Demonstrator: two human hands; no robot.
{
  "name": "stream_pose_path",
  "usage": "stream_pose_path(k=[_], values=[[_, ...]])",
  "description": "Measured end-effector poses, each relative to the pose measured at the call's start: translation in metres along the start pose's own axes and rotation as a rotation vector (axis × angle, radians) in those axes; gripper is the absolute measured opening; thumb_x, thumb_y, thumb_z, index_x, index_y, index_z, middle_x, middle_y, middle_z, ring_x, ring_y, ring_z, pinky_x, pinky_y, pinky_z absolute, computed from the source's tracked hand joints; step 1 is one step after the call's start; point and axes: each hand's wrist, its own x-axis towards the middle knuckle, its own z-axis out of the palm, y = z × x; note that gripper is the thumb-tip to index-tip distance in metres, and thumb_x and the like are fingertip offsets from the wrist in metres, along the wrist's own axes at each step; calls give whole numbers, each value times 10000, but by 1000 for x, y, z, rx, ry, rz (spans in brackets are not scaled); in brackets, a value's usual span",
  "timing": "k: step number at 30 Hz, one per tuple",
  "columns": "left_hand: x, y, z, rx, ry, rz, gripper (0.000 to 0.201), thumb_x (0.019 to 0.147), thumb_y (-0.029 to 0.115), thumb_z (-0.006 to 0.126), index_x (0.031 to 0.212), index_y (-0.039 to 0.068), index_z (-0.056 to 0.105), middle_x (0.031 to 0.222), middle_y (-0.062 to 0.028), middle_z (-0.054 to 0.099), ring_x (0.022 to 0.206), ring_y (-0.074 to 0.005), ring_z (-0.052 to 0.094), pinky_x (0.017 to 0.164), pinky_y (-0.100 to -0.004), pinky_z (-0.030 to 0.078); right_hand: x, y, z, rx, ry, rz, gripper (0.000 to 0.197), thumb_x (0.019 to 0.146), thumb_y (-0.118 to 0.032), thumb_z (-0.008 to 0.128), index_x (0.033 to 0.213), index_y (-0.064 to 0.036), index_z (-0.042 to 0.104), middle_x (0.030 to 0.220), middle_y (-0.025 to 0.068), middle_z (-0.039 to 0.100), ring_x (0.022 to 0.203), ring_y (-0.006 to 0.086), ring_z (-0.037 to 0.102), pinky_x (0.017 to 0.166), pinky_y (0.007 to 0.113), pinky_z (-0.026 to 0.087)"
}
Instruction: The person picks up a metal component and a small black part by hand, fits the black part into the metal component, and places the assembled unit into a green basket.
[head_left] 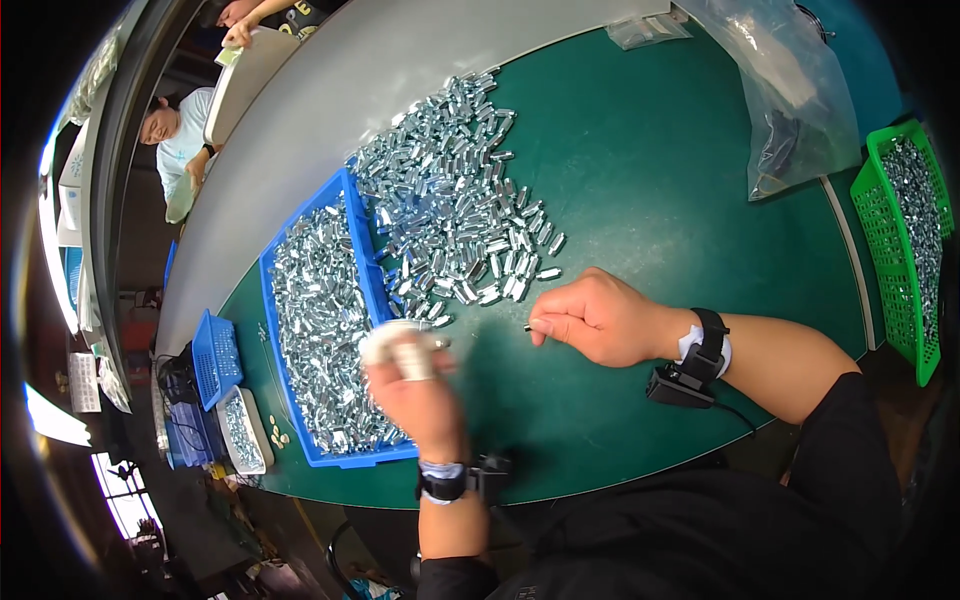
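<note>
My right hand (pixel 600 318) is closed above the green table, thumb and forefinger pinching a small metal part (pixel 528 327) of which only an end peeks out. Motion blurs my left hand (pixel 412 380), which has white covers on some fingers and hovers over the right edge of a blue tray (pixel 352 225). A shiny spot like a metal part (pixel 441 343) shows at its fingertips; whether they grip it is unclear. Short silvery metal parts (pixel 325 310) fill the tray. Beyond my hands, a loose heap of the same parts (pixel 450 200) spreads against the tray's right side.
A green basket (pixel 890 240) of small metal pieces stands at the far right. Clear plastic bags (pixel 790 110) lie at the back right. Left of the tray are a blue basket (pixel 216 358) and a white container (pixel 262 455). Two people (pixel 185 135) sit across at the upper left.
</note>
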Motion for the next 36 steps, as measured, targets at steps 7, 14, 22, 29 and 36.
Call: stream_pose_path(k=[7, 14, 22, 29, 36], values=[[6, -4, -9, 193, -29, 84, 317, 1012, 134, 614, 1316, 47, 589, 1010, -89, 676, 870, -148, 639, 749, -266, 513, 4, -2, 4, -10, -28, -27, 203, 1006, -172, 576, 908, -47, 703, 715, 80, 649, 595, 196, 565, 590, 335, 458], [18, -8, 34, 1258, -397, 608, 434, 912, 59, 685, 1335, 46, 590, 1244, -174, 639, 1141, -323, 594, 981, -427, 480, 4, -3, 4, 25, 17, -58, 219, 994, -204, 591, 875, -63, 708, 677, 83, 640, 561, 211, 565, 572, 351, 459], [7, -12, 23, 1032, -462, 321, 325, 821, -1, 755, 1137, 54, 701, 1139, -137, 668, 1068, -325, 627, 909, -399, 514, 2, -7, 0, 5, 6, -29, 202, 994, -194, 594, 886, -66, 706, 620, 72, 596, 534, 199, 533, 552, 345, 440], [1, -8, 15, 855, -378, 194, 308, 808, -44, 769, 1097, 47, 711, 1026, -122, 700, 851, -242, 691, 753, -338, 556, 2, -1, 2, 8, -6, 0, 222, 985, -222, 607, 863, -65, 704, 650, 80, 622, 550, 203, 557, 557, 359, 444], [0, -14, 8, 603, -247, 124, 345, 861, -103, 686, 1167, 57, 695, 1032, -123, 721, 814, -211, 712, 740, -305, 564, 6, -7, 2, 23, -2, -4, 211, 988, -208, 605, 874, -61, 705, 684, 80, 641, 562, 203, 566, 568, 350, 455]])
